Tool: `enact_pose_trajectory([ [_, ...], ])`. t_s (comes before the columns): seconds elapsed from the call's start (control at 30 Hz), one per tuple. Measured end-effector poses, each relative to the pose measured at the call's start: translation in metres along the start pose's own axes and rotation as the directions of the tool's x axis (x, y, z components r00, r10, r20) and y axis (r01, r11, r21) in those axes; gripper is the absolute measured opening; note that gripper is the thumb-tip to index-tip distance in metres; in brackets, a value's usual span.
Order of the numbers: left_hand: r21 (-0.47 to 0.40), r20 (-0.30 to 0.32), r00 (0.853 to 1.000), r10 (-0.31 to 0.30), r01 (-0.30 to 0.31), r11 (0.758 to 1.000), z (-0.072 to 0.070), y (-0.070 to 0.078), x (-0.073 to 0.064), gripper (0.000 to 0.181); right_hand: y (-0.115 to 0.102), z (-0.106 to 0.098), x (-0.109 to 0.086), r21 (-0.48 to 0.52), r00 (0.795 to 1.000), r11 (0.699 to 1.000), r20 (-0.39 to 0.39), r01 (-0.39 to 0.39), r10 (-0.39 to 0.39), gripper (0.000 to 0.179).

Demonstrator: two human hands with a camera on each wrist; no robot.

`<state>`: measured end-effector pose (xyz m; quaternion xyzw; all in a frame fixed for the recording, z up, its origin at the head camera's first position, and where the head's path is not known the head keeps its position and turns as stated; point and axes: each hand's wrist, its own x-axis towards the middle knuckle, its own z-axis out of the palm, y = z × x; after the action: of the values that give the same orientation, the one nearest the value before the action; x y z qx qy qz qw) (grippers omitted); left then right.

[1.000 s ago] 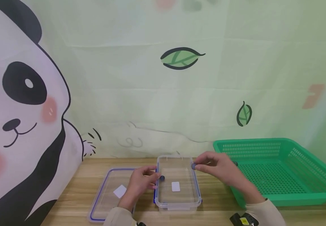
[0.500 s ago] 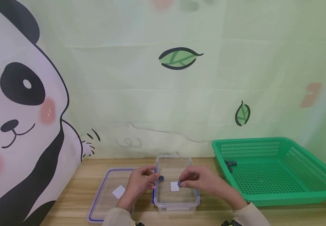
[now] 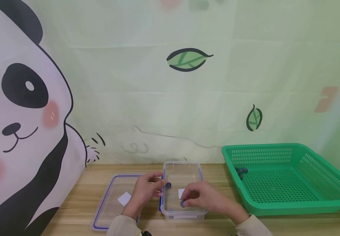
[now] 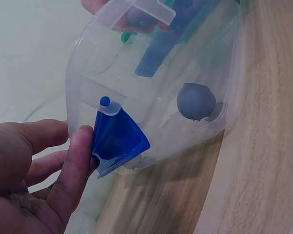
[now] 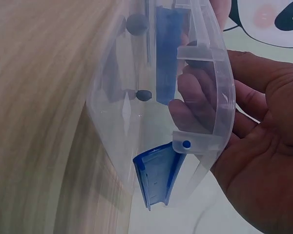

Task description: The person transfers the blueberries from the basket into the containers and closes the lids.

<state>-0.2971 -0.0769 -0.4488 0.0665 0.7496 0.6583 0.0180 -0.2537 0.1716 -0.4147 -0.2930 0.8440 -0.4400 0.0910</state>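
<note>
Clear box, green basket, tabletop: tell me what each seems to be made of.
Clear box: likely smooth, glossy plastic; a berry shows through its wall and highlights run along its rim.
Green basket: probably molded plastic, satin-looking, judging by its uniform color and regular perforations.
Tabletop: wood or wood-look laminate, fairly matte; grain streaks fit both.

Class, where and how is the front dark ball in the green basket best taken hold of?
Pinch the front dark ball across its middle, probably from above, slightly from the right: it looks small and round, the green basket is open-topped with its left wall beside the ball, and other dark balls cluster behind.
</note>
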Motion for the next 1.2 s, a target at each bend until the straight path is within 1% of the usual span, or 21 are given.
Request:
enact_pose_trajectory([
  [0.13,0.002,0.000,1.000,0.001,-0.001,1.000,0.000,0.001,0.000,0.046,0.001,0.001,0.001,-0.016,1.000,1.000,0.004,0.007,-0.007,0.007],
  [0.47,0.016,-0.003,1.000,-0.006,0.006,1.000,-0.001,0.004,0.002,0.046,-0.001,-0.001,0.003,-0.018,1.000,0.999,0.009,-0.028,0.028,0.006],
  [0.57,0.018,-0.002,1.000,-0.008,0.008,1.000,-0.002,0.004,0.002,0.046,-0.002,-0.002,0.003,-0.021,1.000,1.000,-0.001,-0.020,0.020,0.007],
  [0.67,0.014,-0.002,1.000,-0.005,0.005,1.000,-0.002,0.003,0.001,0.046,-0.003,-0.007,0.001,-0.003,1.000,1.000,-0.024,0.008,-0.008,0.008],
  [0.73,0.009,-0.001,1.000,-0.004,0.004,1.000,-0.001,0.003,0.001,0.045,-0.005,-0.014,-0.002,0.022,0.999,1.000,-0.043,0.019,-0.018,0.009],
  [0.8,0.002,0.002,1.000,-0.001,0.001,1.000,-0.001,0.002,0.001,0.045,-0.009,-0.023,-0.007,0.018,0.996,0.999,-0.075,0.043,-0.041,0.009],
  [0.9,-0.008,0.007,1.000,-0.004,0.004,1.000,0.000,0.001,0.000,0.045,-0.017,-0.039,-0.016,-0.010,0.987,0.997,-0.141,0.073,-0.073,0.011],
  [0.97,-0.012,0.009,1.000,-0.009,0.009,1.000,0.000,0.000,0.000,0.045,-0.023,-0.050,-0.023,-0.051,0.978,0.996,-0.192,0.078,-0.086,0.012],
  [1.03,-0.014,0.009,1.000,-0.012,0.012,1.000,0.000,0.000,0.000,0.045,-0.027,-0.060,-0.030,-0.073,0.970,0.995,-0.230,0.062,-0.077,0.014],
  [1.1,-0.014,0.006,1.000,-0.011,0.011,1.000,-0.001,0.000,0.000,0.044,-0.030,-0.070,-0.035,-0.098,0.966,0.995,-0.253,0.026,-0.050,0.014],
  [1.2,-0.007,-0.002,1.000,-0.005,0.005,1.000,0.000,0.001,0.000,0.043,-0.033,-0.085,-0.042,-0.128,0.963,0.992,-0.270,-0.007,-0.028,0.015],
])
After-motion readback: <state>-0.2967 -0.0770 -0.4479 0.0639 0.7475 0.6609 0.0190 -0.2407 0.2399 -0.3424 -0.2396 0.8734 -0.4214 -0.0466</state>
